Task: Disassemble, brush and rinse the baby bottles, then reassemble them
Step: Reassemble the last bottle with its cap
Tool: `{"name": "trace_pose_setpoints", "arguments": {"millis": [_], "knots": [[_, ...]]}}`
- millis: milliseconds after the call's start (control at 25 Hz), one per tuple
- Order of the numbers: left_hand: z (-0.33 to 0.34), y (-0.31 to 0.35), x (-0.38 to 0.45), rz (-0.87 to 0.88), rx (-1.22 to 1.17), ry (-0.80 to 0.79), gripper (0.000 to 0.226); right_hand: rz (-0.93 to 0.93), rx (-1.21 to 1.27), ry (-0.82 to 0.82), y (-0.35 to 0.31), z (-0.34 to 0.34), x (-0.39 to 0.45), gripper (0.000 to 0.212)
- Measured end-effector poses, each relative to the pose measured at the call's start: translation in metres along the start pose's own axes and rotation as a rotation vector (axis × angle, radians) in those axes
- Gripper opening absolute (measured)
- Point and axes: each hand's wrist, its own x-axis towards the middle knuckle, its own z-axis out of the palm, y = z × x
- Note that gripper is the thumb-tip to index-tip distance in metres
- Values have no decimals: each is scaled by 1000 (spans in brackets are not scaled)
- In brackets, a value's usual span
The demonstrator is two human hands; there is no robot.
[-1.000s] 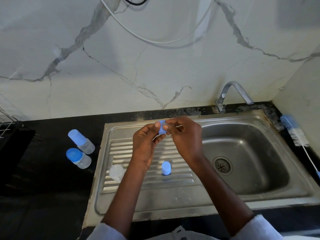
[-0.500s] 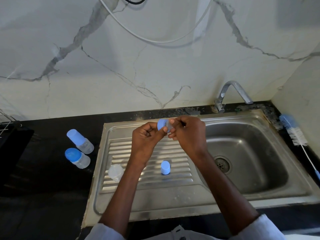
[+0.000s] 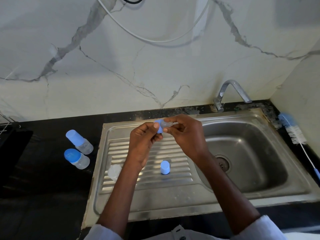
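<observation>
- Collar: small blue plastic screw ring (image 3: 159, 127), pinched at its rim between thumb and fingers of the left hand (image 3: 144, 141), held above the far edge of the ribbed steel draining board (image 3: 150, 181). Judged light and stiff; the rim is the sound place to grip.
- Teat: clear soft silicone nipple (image 3: 165, 124), seated in or just out of the ring (which, cannot tell), nipped at its tip by thumb and forefinger of the right hand (image 3: 186, 134). Judged floppy and likely slippery when wet; better pulled by the thicker base than the thin tip.
- Hands: both closed in fingertip pinches, remaining fingers loosely curled.
- Cap: small blue plastic cylinder (image 3: 165, 167), upright on the draining board, beneath the hands.
- Bottle body: clear open plastic vessel (image 3: 114, 172), lying on the board's left edge, partly behind the left forearm.
- Bottles, assembled: two clear bottles with blue caps (image 3: 77, 149), on the black counter left of the sink, just beside each other.
- Brush: white-bristled bottle brush with blue handle (image 3: 297, 135), on the counter right of the steel basin (image 3: 251, 153), well apart from the hands.
- Tap: chrome spout (image 3: 232, 90); no water visible.
</observation>
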Motion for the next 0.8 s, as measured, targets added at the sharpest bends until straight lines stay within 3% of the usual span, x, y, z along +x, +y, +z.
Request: {"name": "trace_pose_setpoints", "arguments": {"millis": [120, 320, 520, 680, 800], "knots": [[5, -2, -1, 57, 72, -22, 26, 19, -110, 123, -2, 7, -3, 11], [6, -5, 2, 73, 59, -6, 9, 108, -23, 93, -4, 8, -2, 14], [3, -5, -1, -9, -99, -47, 20, 299, 196, 17, -5, 5, 3, 13], [-5, 1, 2, -125, -138, -18, 12, 99, 18, -87, -4, 0, 3, 33], [-4, 3, 1, -153, -64, -1, 14, -11, -35, -6, -2, 4, -2, 21]]}}
